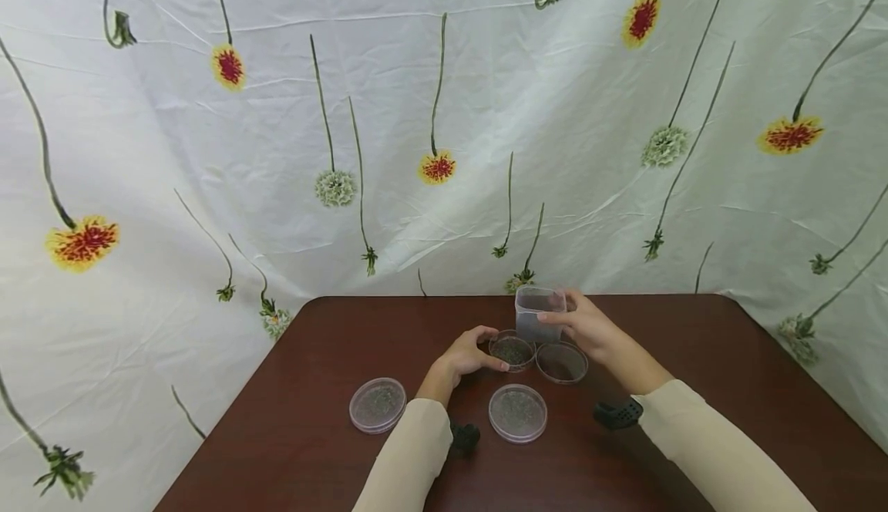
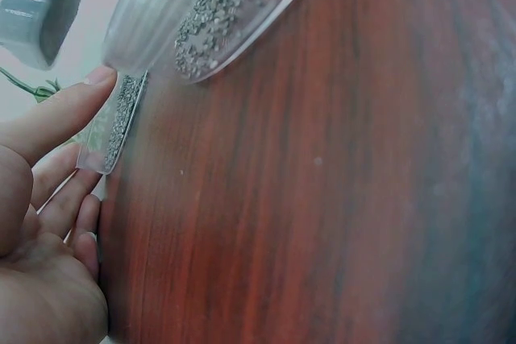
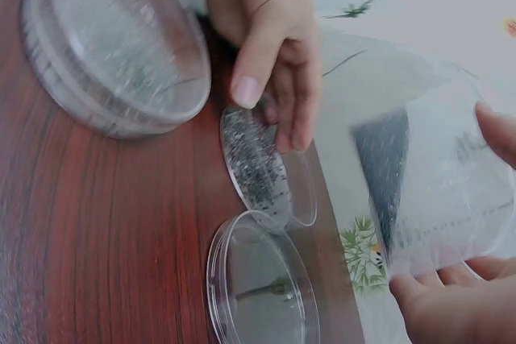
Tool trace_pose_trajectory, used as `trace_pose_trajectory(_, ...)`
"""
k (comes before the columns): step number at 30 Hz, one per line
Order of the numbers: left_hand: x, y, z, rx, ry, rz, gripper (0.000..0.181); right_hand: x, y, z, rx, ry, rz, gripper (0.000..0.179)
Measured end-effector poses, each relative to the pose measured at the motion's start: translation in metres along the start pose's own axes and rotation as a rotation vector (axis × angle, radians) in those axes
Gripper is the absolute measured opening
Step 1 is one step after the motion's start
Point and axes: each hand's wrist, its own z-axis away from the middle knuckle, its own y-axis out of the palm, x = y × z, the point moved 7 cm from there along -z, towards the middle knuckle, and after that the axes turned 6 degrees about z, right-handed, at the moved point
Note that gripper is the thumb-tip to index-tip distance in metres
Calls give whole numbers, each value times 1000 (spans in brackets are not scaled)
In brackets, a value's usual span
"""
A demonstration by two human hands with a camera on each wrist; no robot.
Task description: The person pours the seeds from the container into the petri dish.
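Observation:
My left hand point(image 1: 466, 356) holds a clear petri dish point(image 1: 512, 352) with dark grains in it, thumb on the near side and fingers on the far side. In the right wrist view, the grains point(image 3: 251, 159) lie spread over its bottom. My right hand point(image 1: 590, 327) grips a clear plastic container point(image 1: 539, 314) by its side, just behind the dishes. Dark grey contents point(image 3: 382, 175) show in this container in the right wrist view. Right of the held dish, a clear dish or lid point(image 1: 562, 363) lies on the table without grains showing.
Two covered petri dishes with grains stand nearer on the brown table point(image 1: 312, 450): one at left point(image 1: 378, 405), one in the middle point(image 1: 518, 412). Dark wrist straps point(image 1: 617, 415) sit below both hands. A white flowered curtain point(image 1: 388, 250) hangs at the table's back edge.

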Motion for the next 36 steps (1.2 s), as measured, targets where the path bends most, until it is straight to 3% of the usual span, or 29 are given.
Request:
trace_pose_trajectory(3,0,0,0,2,-7,2,68,1,1,1,41,2,-114,87)
trace_pose_trajectory(7,0,-1,1,1,-5,1,68,3,1,3,56,-5,-146,86)
trace_pose_trajectory(20,2,-1,-1,10,9,-10,68,3,-10,7,98,-52,-52,90)
trace_pose_trajectory(36,5,0,-3,-1,0,-5,68,-1,-52,37,125,-95,3,89)
